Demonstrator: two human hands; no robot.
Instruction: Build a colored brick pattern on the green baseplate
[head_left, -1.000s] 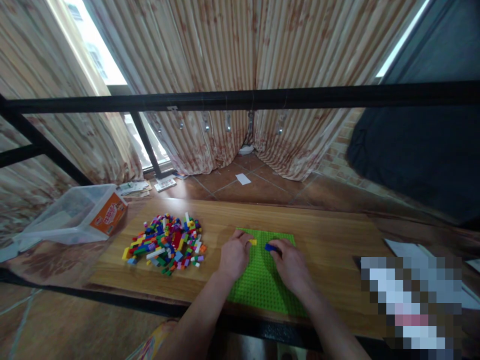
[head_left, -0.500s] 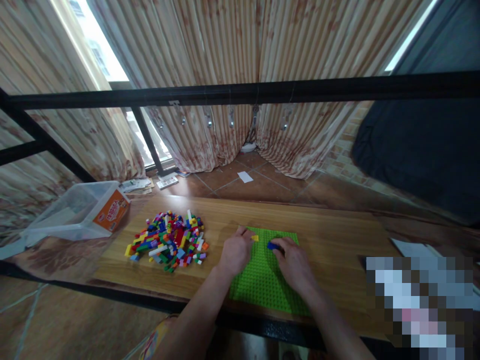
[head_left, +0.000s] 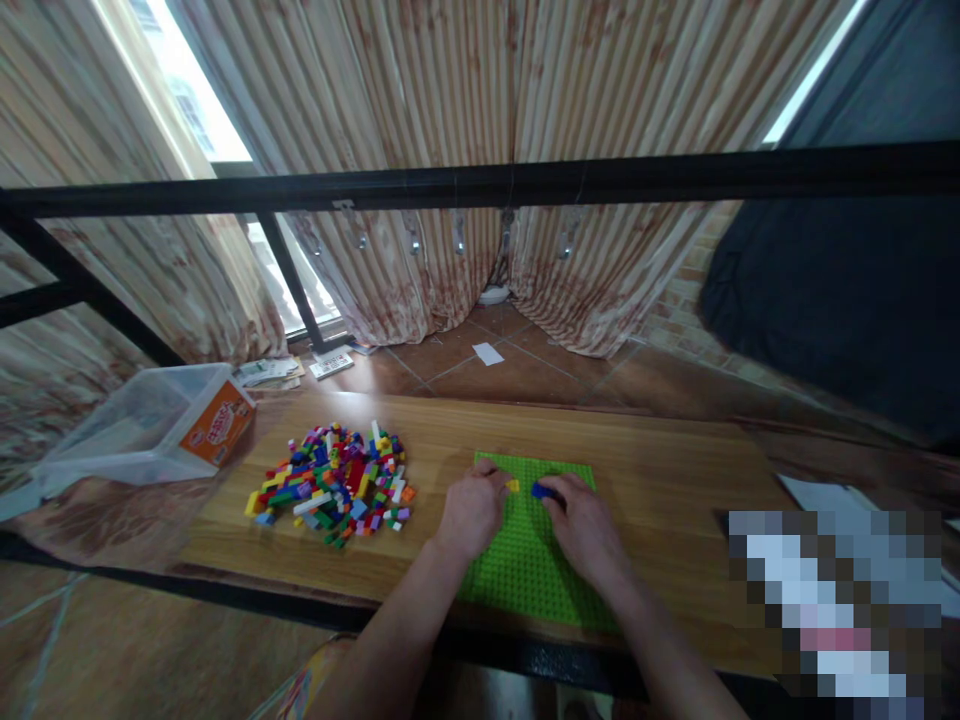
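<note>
Over the upper left of a green studded baseplate [head_left: 525,580], my left hand [head_left: 474,508] pinches a small yellow toy brick [head_left: 513,486]. My right hand [head_left: 583,520] grips a dark blue toy brick [head_left: 541,491] above the upper right of the same plate. A narrow gap separates the two bricks. My fingers partly cover both, and I cannot tell whether either brick touches the studs. To the left on the wooden table lies a loose heap of multicoloured bricks [head_left: 337,485].
A clear plastic bin [head_left: 135,430] with an orange label stands at the table's left end. Papers [head_left: 832,500] lie at the right. A black metal bar [head_left: 480,186] crosses beyond the wooden table [head_left: 675,460], with curtains [head_left: 420,100] behind it.
The yellow brick in my left hand has turned and shifted slightly to the right and down. My right hand keeps the blue brick almost where it was. The whole view has moved slightly.
</note>
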